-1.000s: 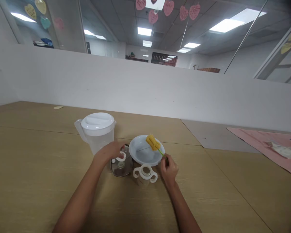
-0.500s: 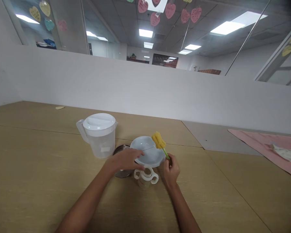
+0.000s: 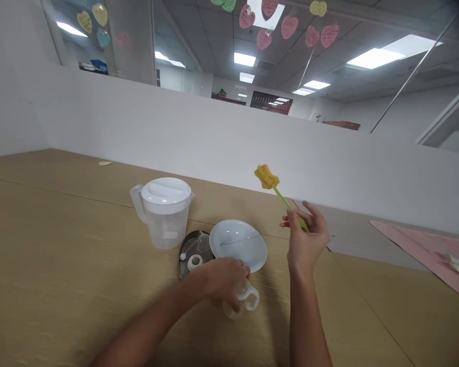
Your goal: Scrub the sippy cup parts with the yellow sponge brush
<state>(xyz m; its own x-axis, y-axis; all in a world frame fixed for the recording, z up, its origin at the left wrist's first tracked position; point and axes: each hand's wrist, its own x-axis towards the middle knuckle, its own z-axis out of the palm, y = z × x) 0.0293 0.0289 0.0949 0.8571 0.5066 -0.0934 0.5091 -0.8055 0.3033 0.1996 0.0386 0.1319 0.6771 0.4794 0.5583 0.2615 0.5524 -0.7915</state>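
Observation:
My right hand [image 3: 306, 232] is raised above the table, its fingers closed on the green handle of a sponge bottle brush [image 3: 266, 177] with a yellow head pointing up and left. My left hand [image 3: 225, 280] is wrapped over the top of a clear baby bottle [image 3: 231, 310] standing near me. One white side handle shows to the right of my fingers; the other is hidden. Just beyond that hand lies a white bowl [image 3: 239, 239]. To its left, a round metal tray [image 3: 183, 247] carries a white ring, a clear nipple and a thin tube with a white end.
A lidded translucent pitcher [image 3: 166, 216] stands behind the tray, handle to the left. At the far right a pink cloth [image 3: 421, 247] lies with a white item on it. A small pale flat piece [image 3: 105, 163] rests near the white wall [image 3: 176, 132].
My right hand has lifted the brush up and to the right, away from the bowl. My left hand has come down from above the bottle and closed around its top. The view has shifted slightly.

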